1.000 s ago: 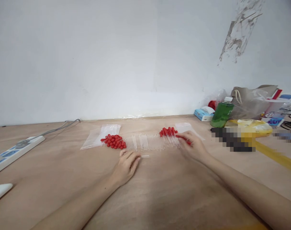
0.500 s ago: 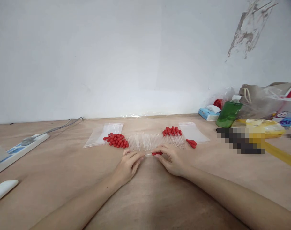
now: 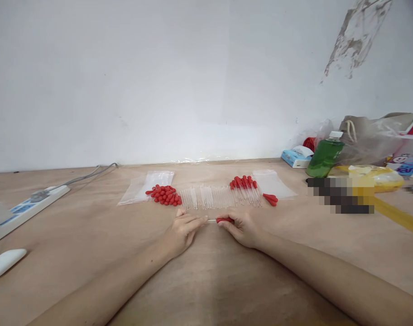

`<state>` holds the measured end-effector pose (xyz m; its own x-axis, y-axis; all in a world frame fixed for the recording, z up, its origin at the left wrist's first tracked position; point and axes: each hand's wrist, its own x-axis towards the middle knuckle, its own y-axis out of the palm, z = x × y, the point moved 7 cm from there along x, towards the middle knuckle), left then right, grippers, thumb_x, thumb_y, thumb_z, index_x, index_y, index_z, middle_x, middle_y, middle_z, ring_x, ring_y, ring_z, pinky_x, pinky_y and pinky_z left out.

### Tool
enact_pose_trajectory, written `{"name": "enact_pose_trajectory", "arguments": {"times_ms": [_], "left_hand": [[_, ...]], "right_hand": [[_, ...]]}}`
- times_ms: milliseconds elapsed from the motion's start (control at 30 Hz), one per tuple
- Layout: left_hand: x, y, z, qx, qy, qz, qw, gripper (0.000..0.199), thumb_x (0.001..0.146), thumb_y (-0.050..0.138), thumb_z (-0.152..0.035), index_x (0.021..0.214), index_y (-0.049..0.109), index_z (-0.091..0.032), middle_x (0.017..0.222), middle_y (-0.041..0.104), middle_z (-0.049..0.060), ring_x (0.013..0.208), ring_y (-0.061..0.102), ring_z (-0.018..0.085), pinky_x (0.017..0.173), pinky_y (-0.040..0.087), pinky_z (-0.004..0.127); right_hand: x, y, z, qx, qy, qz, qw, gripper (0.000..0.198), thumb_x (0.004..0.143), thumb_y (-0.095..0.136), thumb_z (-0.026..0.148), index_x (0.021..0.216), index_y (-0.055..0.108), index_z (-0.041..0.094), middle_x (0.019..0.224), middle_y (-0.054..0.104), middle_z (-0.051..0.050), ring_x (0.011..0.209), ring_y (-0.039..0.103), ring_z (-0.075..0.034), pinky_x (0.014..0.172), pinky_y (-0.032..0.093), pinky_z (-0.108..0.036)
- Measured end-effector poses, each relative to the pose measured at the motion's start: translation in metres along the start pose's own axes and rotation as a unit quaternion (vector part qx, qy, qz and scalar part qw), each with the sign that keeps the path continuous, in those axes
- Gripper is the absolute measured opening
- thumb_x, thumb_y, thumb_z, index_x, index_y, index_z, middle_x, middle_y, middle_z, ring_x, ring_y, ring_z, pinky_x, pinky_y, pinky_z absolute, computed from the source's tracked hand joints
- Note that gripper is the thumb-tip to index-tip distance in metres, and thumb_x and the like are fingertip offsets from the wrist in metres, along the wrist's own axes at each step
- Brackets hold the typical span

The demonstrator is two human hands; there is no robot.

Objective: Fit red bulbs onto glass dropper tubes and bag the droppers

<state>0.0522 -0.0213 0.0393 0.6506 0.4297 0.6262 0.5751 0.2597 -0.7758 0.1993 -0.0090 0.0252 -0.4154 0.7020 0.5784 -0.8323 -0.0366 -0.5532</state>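
Observation:
My left hand [image 3: 184, 230] pinches a thin clear dropper tube [image 3: 211, 221], most of it hidden by my fingers. Around a red rubber bulb [image 3: 224, 220] the fingers of my right hand [image 3: 243, 228] are closed. Bulb and tube meet end to end in one line; how deep the tube sits in the bulb, I cannot tell. Just beyond my hands lies a row of clear tubes [image 3: 206, 197]. At its right end several droppers with red bulbs [image 3: 243, 182] lie side by side. Loose red bulbs form a pile [image 3: 163, 195] on the left, and a few more [image 3: 271, 199] lie on the right.
Clear plastic bags lie at the left [image 3: 146, 186] and right [image 3: 275, 184]. A power strip [image 3: 33, 210] and a white object [image 3: 7, 263] are far left. On the right stand a green bottle [image 3: 325, 155], a tissue pack [image 3: 295, 158] and a yellow package [image 3: 372, 177].
My right fingers have curled further around the red bulb and now cover more of it. Both hands keep their grip, and the view has shifted slightly.

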Motion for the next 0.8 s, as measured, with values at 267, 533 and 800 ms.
{"name": "enact_pose_trajectory", "arguments": {"times_ms": [267,533,800], "left_hand": [[0.003,0.002,-0.005,-0.007,0.004,-0.011,1.000,0.023,0.085,0.044,-0.014,0.104,0.055,-0.018,0.080,0.069,0.003,0.068,0.061,0.013,0.066,0.034,0.029],[0.003,0.006,-0.006,-0.001,0.006,0.003,1.000,0.023,0.086,0.042,-0.015,0.103,0.056,-0.019,0.075,0.068,0.003,0.065,0.059,0.013,0.066,0.034,0.030],[0.007,0.005,-0.003,-0.024,-0.044,0.024,0.998,0.025,0.087,0.044,-0.024,0.110,0.053,-0.021,0.090,0.067,0.003,0.079,0.060,0.014,0.077,0.034,0.031]], "right_hand": [[0.002,-0.001,0.012,-0.069,-0.042,0.012,0.997,0.018,0.084,0.046,0.028,0.087,0.061,0.019,0.077,0.065,-0.003,0.071,0.058,-0.013,0.064,0.046,-0.025],[0.005,0.004,0.017,-0.096,-0.068,0.039,0.992,0.017,0.083,0.047,0.026,0.087,0.062,0.018,0.075,0.063,-0.004,0.069,0.056,-0.014,0.063,0.043,-0.025],[0.010,-0.005,0.010,0.032,-0.011,0.003,0.999,0.016,0.082,0.051,0.027,0.092,0.060,0.020,0.081,0.058,-0.003,0.075,0.054,-0.013,0.070,0.044,-0.027]]}}
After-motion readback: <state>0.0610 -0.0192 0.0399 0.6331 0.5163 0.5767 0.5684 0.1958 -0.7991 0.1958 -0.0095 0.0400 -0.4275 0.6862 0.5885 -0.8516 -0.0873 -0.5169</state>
